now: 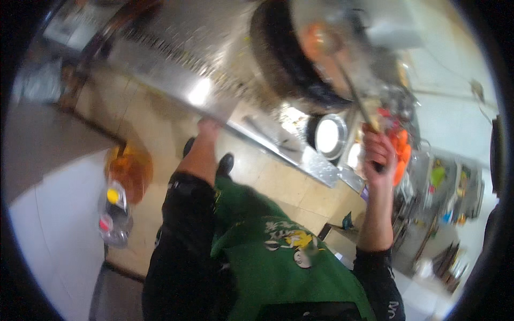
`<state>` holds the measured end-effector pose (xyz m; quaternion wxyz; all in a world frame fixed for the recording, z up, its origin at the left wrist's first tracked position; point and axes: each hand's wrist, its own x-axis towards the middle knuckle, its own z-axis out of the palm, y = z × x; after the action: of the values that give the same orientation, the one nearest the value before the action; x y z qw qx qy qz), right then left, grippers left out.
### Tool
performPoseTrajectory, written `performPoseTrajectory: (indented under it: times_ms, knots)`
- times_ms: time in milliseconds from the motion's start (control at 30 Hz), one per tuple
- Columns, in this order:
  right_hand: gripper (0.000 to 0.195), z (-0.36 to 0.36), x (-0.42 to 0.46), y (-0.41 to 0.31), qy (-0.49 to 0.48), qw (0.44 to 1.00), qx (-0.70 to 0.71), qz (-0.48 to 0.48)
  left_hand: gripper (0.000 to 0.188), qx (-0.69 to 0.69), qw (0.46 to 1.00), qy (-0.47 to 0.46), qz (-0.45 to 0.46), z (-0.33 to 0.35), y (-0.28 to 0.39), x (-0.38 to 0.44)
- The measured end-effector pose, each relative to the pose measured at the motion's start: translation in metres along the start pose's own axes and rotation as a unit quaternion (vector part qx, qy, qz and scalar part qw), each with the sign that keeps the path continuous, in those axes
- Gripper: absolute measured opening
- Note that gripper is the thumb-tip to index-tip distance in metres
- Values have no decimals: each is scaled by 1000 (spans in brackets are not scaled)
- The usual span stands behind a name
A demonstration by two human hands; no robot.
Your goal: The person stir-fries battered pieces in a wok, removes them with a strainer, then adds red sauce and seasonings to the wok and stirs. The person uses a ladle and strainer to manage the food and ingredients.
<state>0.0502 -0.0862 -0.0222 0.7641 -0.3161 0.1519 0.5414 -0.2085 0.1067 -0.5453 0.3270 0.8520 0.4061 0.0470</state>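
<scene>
In my right hand (378,154) is the handle of a long metal ladle (353,86). Its bowl end reaches over a large dark wok (281,56), where blurred orange-red contents and steam show. My left hand (209,125) is at the front edge of the stainless steel cooking counter (172,86). Blur hides its fingers, and whether they grip the edge cannot be told. Between the wok and the counter's front edge stands a round metal bowl (331,136) with a white inside.
Bright orange items (401,152) lie just beyond my right hand. Shelves with grey bins (441,176) stand at the right. On the tiled floor (277,176), a large amber container (130,172) and clear plastic bottles (115,228) stand to my left.
</scene>
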Motion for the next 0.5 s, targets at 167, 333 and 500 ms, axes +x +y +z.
performPoseTrajectory:
  times_ms: [167,333,500]
  knots:
    - [21,-24,3,56,177,974,-140,-22,42,-615,682,9,-394,-85,41,-40]
    - [23,-2,10,3,-17,1000,-13,19,39,-431,830,-43,-352,-147,-17,-140]
    - [15,-18,10,49,69,995,-57,34,44,-336,848,-86,-400,-171,-120,-255]
